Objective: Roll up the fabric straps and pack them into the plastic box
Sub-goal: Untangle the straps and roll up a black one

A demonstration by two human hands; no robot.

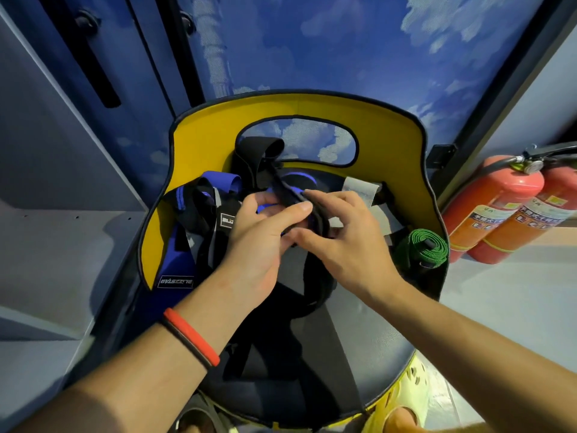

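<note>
Here, nearest the camera, two bare forearms reach forward over the dark seat of a chair (384, 354). A red wristband (193, 335) with a thin dark band beside it sits on the left wrist. Below the right forearm, a pale yellow perforated shoe (415, 382) shows past the seat's front edge.

Above the middle of the seat, the left hand (259, 235) and right hand (343, 235) meet on a black-and-blue strap (299, 198). The left hand's thumb lies across the strap and its fingers curl beneath. The right hand's fingers bend over the strap from the other side, with the thumb under it, so both hands grip it. How far it is rolled cannot be made out between the fingers. Its loose black end rises beyond the hands towards the chair back.

Left of the left hand lies a heap of blue and black straps (175, 264), one with a printed label. Just right of the right hand, a rolled green strap (421, 248) rests at the seat's edge, and a grey strap (359, 189) lies just beyond the right fingers.

Further off stands the yellow chair back (312, 104) with its cut-out handle. Well to the right, two red fire extinguishers (499, 207) stand on the floor.
</note>
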